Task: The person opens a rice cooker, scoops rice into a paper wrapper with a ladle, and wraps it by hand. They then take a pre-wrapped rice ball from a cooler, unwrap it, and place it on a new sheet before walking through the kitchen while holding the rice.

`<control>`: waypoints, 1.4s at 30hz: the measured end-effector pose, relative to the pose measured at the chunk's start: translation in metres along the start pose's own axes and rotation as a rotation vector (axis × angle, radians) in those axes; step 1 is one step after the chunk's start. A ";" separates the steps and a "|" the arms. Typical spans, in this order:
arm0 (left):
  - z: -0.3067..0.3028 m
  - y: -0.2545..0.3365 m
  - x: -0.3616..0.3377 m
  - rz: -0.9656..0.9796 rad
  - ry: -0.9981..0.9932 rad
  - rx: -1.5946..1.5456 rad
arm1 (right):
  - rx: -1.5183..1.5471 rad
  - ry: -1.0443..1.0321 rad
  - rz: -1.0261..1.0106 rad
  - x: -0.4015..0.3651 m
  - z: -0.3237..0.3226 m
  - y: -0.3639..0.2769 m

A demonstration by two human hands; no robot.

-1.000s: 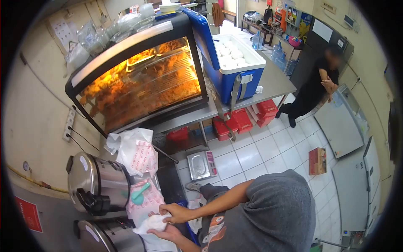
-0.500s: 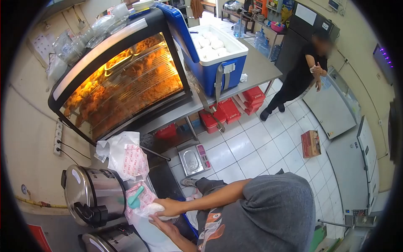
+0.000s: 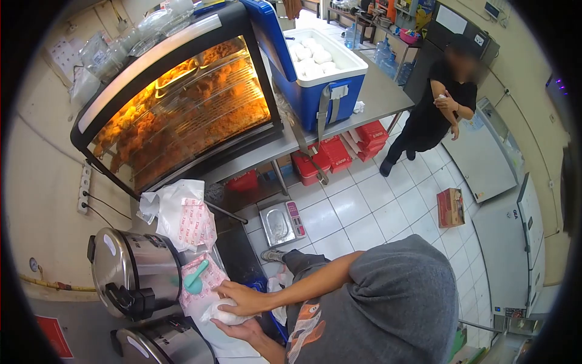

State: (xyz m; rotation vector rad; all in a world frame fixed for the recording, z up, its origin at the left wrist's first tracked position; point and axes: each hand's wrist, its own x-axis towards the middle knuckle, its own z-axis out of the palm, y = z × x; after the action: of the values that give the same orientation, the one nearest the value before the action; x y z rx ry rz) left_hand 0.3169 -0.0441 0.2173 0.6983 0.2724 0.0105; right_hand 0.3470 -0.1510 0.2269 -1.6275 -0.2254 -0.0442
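A rounded white wrapped bundle point(image 3: 219, 311) is between my two hands; its contents are hidden. My right hand point(image 3: 239, 299) curves over the top of it, fingers pressing the wrap. Underneath, my left hand point(image 3: 245, 330) cups the bundle from below. Just beyond the hands, a teal rice scoop point(image 3: 193, 278) lies on pink-patterned wrapping paper point(image 3: 206, 274). More printed white and pink wrappers point(image 3: 195, 223) are piled farther along the counter. A large steel rice cooker point(image 3: 156, 267) stands beside the papers, its lid closed, with a second cooker point(image 3: 173, 344) nearer the bottom edge.
A lit glass cabinet point(image 3: 188, 109) holds fried food. Next to it, an open blue cooler point(image 3: 315, 100) contains several similar white bundles. A scale point(image 3: 282, 224) and a cardboard box point(image 3: 450, 208) sit on the tiled floor. A person in black point(image 3: 445, 100) stands near a chest freezer point(image 3: 482, 151).
The bundle has turned in my hands, and more of its round shape shows. My left palm now faces up beneath it. The other person's arms have shifted slightly.
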 end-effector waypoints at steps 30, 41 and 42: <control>-0.088 0.016 -0.079 0.238 0.525 -0.319 | 0.574 -0.441 0.753 0.008 0.060 0.039; -0.117 0.011 -0.058 0.407 0.583 -0.208 | 0.536 -0.795 0.985 0.035 0.080 0.051; -0.117 0.012 -0.057 0.389 0.592 -0.206 | 0.552 -0.792 1.012 0.039 0.081 0.048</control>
State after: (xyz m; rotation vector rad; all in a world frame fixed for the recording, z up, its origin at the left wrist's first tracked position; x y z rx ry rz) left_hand 0.2339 0.0340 0.1532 0.5203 0.6875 0.6158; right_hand 0.3847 -0.0685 0.1798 -0.9799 0.0179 1.3300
